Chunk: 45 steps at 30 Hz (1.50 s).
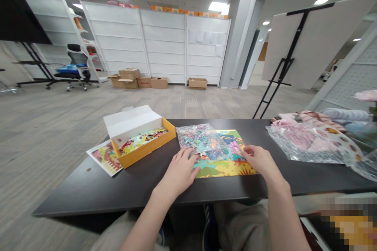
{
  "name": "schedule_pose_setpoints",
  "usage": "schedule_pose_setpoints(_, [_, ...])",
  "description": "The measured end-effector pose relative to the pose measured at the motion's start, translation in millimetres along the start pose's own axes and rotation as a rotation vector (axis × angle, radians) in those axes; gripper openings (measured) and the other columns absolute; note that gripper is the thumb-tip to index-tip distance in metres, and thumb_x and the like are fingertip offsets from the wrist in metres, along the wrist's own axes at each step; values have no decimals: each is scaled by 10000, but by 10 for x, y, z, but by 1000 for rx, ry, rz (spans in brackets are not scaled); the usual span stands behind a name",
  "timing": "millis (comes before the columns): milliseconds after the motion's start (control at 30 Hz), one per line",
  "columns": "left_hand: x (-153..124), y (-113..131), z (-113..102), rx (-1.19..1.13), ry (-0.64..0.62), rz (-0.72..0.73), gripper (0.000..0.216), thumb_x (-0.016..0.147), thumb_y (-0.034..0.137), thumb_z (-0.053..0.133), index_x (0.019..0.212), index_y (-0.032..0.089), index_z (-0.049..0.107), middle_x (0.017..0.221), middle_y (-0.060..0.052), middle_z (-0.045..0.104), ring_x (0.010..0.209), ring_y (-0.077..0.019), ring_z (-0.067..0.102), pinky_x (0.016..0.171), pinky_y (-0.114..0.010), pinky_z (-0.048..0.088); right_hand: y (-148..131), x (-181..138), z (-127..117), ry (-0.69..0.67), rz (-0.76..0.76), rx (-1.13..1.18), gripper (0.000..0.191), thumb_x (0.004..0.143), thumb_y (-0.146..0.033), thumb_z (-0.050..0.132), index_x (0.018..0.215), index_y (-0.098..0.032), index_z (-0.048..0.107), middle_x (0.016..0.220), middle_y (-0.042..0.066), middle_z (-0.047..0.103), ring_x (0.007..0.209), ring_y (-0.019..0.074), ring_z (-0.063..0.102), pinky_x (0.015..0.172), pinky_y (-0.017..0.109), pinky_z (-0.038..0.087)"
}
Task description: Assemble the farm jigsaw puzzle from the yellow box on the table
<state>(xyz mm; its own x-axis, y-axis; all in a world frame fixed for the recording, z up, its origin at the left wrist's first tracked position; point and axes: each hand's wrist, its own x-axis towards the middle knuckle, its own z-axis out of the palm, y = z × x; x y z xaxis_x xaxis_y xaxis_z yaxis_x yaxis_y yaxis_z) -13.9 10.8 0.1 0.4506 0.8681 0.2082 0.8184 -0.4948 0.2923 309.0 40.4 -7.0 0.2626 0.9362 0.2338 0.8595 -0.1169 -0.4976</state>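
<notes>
A clear plastic bag of puzzle pieces (202,141) lies on a colourful picture sheet (232,164) on the dark table (132,188). My left hand (179,170) rests flat at the sheet's left edge, fingers stretched out and touching the bag's near corner. My right hand (259,159) lies on the sheet's right part, its fingers curled together at the bag's right edge; what they pinch is hidden. To the left stands an open yellow box (141,141) with its white lid raised and colourful sheets inside. Under the box lies another printed sheet (106,157).
Crumpled clear plastic wrap with pink and patterned fabric (315,137) fills the table's right side. A black easel with a white board (294,47) stands behind the table. Cardboard boxes (138,78), white shelving and an office chair (75,68) are across the floor.
</notes>
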Motion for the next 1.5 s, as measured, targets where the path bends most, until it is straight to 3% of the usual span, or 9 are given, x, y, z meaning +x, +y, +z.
schedule_pose_setpoints(233, [36,37,1,37,-12,6,351,964,314,553,1289,205,627,1427,-133,572,1344,-329,493,1090,-504,424,-83,-41,58,-57,28,-8,280,832,-431,625,900,-193,755,934,136,785,865,303,741,762,372,527])
schedule_pose_setpoints(500, [26,46,7,52,-3,11,341,965,310,542,1277,200,624,1410,-128,584,1339,-322,490,1093,-489,415,-47,17,92,-29,-7,293,345,712,-425,711,951,-175,701,874,83,747,700,207,689,644,311,521])
schedule_pose_setpoints(767, [6,20,29,22,22,18,364,962,329,541,1301,215,609,1415,-128,583,1347,-318,487,1095,-487,411,-81,19,85,-95,-71,455,335,707,-432,715,921,-175,730,869,96,767,685,211,676,638,326,537])
schedule_pose_setpoints(900, [4,39,14,27,9,5,355,960,323,543,1289,214,618,1404,-130,591,1341,-321,493,1087,-490,419,-52,43,85,-53,-96,482,300,725,-425,698,898,-182,736,866,89,764,717,217,684,672,337,547])
schedule_pose_setpoints(1067, [22,63,7,13,54,0,294,938,323,595,1201,208,660,1427,-141,567,1358,-340,478,1097,-526,403,-12,58,-8,84,77,652,426,677,-497,779,922,-154,714,891,123,758,732,223,691,626,324,547])
schedule_pose_setpoints(1167, [70,106,18,-121,202,9,200,932,373,619,1024,211,692,1417,-133,570,1348,-331,493,1107,-532,398,-198,-30,-82,-21,67,865,517,640,-519,847,978,-158,694,850,92,750,709,201,691,618,305,554])
schedule_pose_setpoints(1267, [130,182,41,-420,292,-22,237,931,402,614,1063,210,660,1238,-114,676,1192,-277,622,1032,-452,491,-526,-167,-62,-250,-31,964,467,623,-484,890,912,-172,696,794,49,731,682,177,685,601,282,557])
schedule_pose_setpoints(1400, [187,280,79,-895,160,-113,412,877,378,656,1234,197,559,893,-41,725,817,-209,732,750,-328,589,-865,-287,89,-429,-153,1004,388,642,-464,883,846,-201,683,761,14,716,669,168,686,608,285,567])
schedule_pose_setpoints(1500, [205,305,99,-1039,97,-121,370,872,330,624,1205,189,546,701,34,633,710,-186,722,662,-279,560,-857,-265,147,-428,-213,921,354,722,-512,802,868,-208,691,777,23,723,697,188,693,631,305,563])
